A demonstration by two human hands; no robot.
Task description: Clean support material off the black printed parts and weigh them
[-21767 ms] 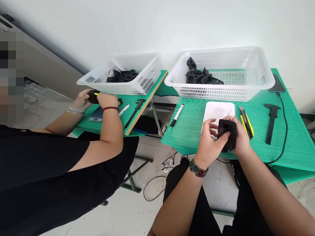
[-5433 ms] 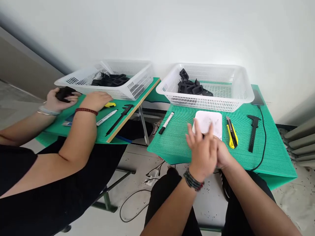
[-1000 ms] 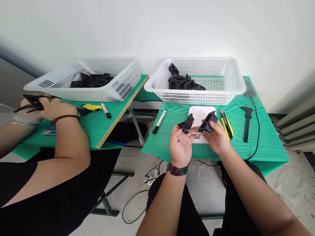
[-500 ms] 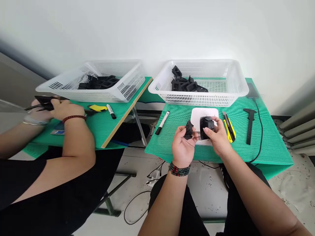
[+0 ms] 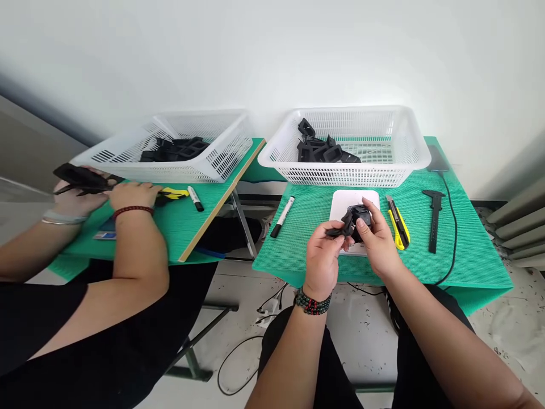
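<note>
Both my hands meet over the white square pad [image 5: 356, 199] on the green mat. My left hand [image 5: 324, 258] pinches a small irregular black piece [image 5: 337, 229]. My right hand [image 5: 377, 244] grips a boxy black plastic part [image 5: 360, 217]. The two black pieces touch between my fingers. Behind them stands a white basket [image 5: 395, 170] with several more black parts [image 5: 323, 149] at its left end.
A black marker [image 5: 282, 216] lies left of the pad; a yellow utility knife [image 5: 398, 229], a black caliper [image 5: 434, 218] and a cable [image 5: 455, 227] lie right. At the left table another person's hands [image 5: 128, 196] hold a black part beside a second basket [image 5: 179, 165].
My hands have come together, so the small black piece now touches the boxy part. The other person's hands shifted slightly on the left table.
</note>
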